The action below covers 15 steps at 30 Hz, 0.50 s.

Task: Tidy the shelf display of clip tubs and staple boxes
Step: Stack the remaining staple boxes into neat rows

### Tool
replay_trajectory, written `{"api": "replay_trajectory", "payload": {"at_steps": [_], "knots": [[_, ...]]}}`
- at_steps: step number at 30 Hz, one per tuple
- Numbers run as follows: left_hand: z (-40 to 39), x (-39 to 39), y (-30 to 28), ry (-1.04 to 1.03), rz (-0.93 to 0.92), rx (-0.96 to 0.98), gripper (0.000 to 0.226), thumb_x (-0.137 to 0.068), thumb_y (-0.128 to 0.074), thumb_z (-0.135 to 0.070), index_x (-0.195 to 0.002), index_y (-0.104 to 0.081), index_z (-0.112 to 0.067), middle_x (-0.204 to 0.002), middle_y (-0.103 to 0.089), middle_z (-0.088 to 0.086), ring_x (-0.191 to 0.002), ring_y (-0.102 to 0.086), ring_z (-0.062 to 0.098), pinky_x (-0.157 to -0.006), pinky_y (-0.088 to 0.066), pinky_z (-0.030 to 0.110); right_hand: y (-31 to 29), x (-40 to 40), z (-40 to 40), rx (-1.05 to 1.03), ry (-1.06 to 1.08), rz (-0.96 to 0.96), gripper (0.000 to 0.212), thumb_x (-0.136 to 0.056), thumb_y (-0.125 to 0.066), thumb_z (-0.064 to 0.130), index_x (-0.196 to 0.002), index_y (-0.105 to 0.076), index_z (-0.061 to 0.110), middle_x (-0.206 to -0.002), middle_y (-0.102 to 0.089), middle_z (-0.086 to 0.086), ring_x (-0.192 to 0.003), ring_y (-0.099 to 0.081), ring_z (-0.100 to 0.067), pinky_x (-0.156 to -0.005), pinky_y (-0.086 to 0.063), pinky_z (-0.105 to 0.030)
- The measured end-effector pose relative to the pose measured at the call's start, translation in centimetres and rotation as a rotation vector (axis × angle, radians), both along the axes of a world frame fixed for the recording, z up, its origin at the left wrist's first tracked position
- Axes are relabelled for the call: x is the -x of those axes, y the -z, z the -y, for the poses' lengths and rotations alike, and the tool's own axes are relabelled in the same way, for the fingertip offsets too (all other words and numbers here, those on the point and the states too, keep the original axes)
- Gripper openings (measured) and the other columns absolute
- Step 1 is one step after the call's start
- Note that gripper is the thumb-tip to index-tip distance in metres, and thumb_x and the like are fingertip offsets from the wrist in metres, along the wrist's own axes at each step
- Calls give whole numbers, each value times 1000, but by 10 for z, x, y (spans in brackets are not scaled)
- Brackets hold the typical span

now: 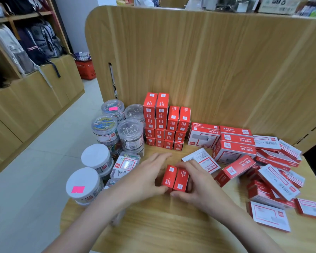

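Left hand (146, 177) & right hand (193, 181) clamping two small red staple boxes (174, 178), long axes pointing toward stacked staple boxes (165, 126) just beyond.

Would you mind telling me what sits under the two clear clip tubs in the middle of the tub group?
Each clear tub stands on another tub; coloured clips show below the left one. The lower tubs are mostly covered.

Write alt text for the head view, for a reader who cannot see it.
Two hands, the left hand and the right hand, hold a pair of small red staple boxes side by side on a wooden shelf. Behind them stands a neat stack of small red boxes, with clip tubs at the left and larger staple boxes jumbled at the right.
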<state>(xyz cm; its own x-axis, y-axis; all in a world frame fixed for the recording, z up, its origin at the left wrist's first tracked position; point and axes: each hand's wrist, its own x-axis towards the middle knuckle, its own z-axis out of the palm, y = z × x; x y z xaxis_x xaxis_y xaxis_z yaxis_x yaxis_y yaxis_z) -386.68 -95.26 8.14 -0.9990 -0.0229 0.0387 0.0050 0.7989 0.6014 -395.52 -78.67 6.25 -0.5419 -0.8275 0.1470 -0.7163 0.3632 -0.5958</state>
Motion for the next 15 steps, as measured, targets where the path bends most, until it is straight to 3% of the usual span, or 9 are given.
{"api": "replay_trajectory", "payload": {"at_steps": [3,6,8,11,15], "knots": [[10,-1,-14,21,-79,-23,68,-73,-65,-33,-134,-37,-25,-118,-39,-17,-109,-44,-5,-95,-34,15,-7,1,4,42,37,-3,57,-60,-59,55,-108,-53,23,-96,-46,14,-84,-45,8,-72,-33,-5],[19,-1,-24,-17,-191,-48,57,-72,-59,-41,-126,-45,-29,-114,-46,-20,-105,-45,-10,-89,-34,7,-24,11,6,119,69,-26,51,-61,-61,47,-105,-55,20,-93,-46,15,-84,-47,6,-70,-33,-2],[27,0,-27,-43,-232,-3,53,-76,-65,-35,-125,-47,-28,-114,-47,-19,-105,-43,-13,-86,-30,2,-36,17,7,11,17,-72,53,-65,-67,42,-111,-54,20,-97,-43,13,-85,-46,1,-73,-35,-6],[32,0,-26,-14,-175,59,50,-78,-71,-21,-123,-50,-26,-108,-49,-17,-96,-47,-11,-83,-36,8,-36,17,7,-197,-29,-91,57,-67,-73,44,-116,-50,23,-99,-42,10,-91,-45,-5,-78,-37,-16],[20,4,-18,40,18,-46,51,-78,-70,-10,-123,-51,-20,-97,-56,-8,-78,-60,-1,-71,-45,8,-21,3,16,-188,-46,-18,68,-65,-74,48,-122,-42,26,-109,-42,10,-103,-50,-10,-87,-40,-23]]}}
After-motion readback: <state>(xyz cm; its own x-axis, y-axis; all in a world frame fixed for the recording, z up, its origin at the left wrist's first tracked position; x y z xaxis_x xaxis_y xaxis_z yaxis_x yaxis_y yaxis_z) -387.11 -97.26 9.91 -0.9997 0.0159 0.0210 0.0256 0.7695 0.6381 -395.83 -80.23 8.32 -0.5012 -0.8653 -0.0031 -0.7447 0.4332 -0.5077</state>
